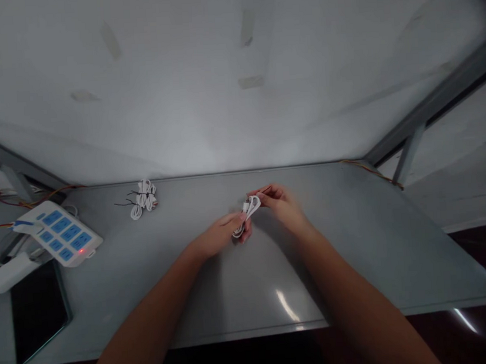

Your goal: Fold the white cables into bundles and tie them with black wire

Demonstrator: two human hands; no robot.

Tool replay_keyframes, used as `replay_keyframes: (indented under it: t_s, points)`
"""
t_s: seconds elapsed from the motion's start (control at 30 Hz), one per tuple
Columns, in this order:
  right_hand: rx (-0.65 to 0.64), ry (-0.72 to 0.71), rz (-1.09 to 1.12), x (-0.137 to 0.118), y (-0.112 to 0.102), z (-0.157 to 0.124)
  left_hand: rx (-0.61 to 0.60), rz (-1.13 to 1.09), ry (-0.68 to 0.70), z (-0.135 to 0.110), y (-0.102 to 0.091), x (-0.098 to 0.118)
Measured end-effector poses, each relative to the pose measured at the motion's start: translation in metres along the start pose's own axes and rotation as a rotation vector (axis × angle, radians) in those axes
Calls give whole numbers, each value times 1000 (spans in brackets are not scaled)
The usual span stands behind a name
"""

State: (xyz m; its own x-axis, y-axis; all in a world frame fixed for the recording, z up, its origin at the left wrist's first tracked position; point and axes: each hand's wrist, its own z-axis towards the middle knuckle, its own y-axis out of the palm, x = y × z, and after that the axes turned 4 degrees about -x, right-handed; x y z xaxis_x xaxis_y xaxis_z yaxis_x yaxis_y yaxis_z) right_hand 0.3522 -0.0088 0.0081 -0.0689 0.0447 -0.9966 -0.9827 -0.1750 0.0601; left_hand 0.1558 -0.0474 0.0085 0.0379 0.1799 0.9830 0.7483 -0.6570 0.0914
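1. Your fingers (240, 218) are curled in tight, not spread. Those of your left hand (219, 235) pinch the low end of a white cable (249, 210).
2. Your right hand (282, 201) pinches the top end, with finger and thumb closed on it. A thin dark strand (267, 190) shows at those fingertips, but it is too small to tell what it is.
3. You hold the white cable just above the table (352, 241), near the middle. It is folded into a short bunch of loops.
4. I think the folding part is done. I cannot see anything wrapped around the bunch, so the tying looks left to do.
5. 1 tied bundle (144, 198) lies well off to your left on the table, with thin dark ends sticking out. It looks finished.
6. A power strip (62, 232) and a dark screen (38, 309) sit at the far left.
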Motion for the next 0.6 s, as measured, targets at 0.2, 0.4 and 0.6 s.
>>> replay_keyframes:
  t_s: [0.2,0.4,0.6]
  points:
    - [333,-42,12,-13,-61,9,-111,-54,-29,-6,-2,4]
    - [334,435,-854,-40,-131,-10,224,35,-1,6,-10,-8]
    - [346,404,-1120,-31,-123,-14,350,228,-31,6,-18,-8]
